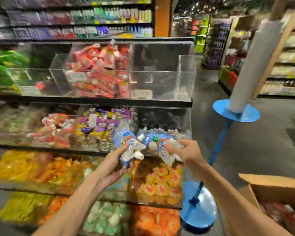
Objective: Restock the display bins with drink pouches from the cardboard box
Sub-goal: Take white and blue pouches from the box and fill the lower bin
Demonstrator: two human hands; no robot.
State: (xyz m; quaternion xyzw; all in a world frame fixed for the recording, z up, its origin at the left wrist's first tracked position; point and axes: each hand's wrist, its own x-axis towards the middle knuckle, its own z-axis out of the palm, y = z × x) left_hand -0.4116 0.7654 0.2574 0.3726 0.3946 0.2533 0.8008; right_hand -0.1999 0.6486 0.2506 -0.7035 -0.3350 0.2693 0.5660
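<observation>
My left hand (117, 165) grips a bunch of blue-and-white drink pouches (131, 147) with white screw caps, palm up. My right hand (187, 150) holds more of the same pouches (165, 150), fingers curled round them. Both hands hover at the front of the clear middle-row bin (186, 120) on the right end of the display, which holds blue pouches (160, 135) at its bottom. The cardboard box (271, 188) stands open at the lower right, with red pouches (286, 213) inside. The picture is blurred.
Clear bins above hold red pouches (99, 72); one top bin (162, 79) on the right looks bare. Purple-yellow pouches (99, 123) fill the neighbouring bin, orange and green packs (157, 183) the lower rows. A blue-based stand with a grey post (237, 111) is on the aisle floor at right.
</observation>
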